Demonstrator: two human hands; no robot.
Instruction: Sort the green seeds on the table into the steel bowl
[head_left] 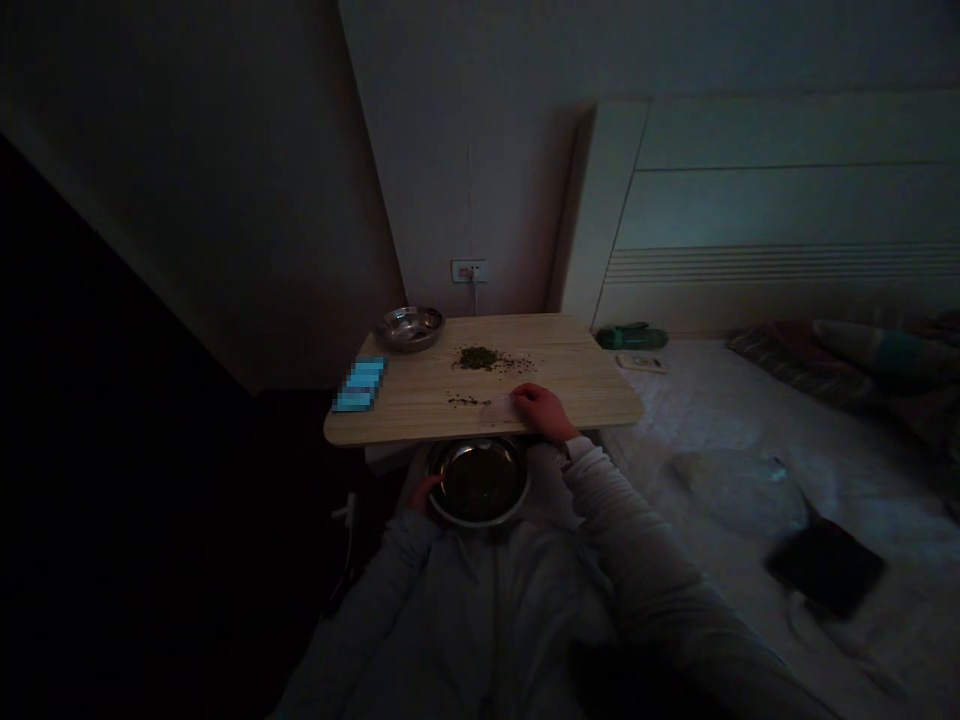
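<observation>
My left hand (424, 492) grips the left rim of a steel bowl (478, 482) held just under the near edge of a small wooden table (420, 395). The bowl holds dark bits. My right hand (544, 411) rests on the table near its front edge, fingers curled on a small white card or paper (497, 409). A few green crumbs (466, 401) lie just left of that card. A larger pile of green bits (480, 358) lies farther back on the table.
A second steel bowl (409, 327) stands at the table's back left, a blue blurred object (361, 385) at its left edge. A wall socket (469, 270) is behind. The bed to the right carries a green item (631, 336), a remote (642, 362), a dark flat object (825, 565).
</observation>
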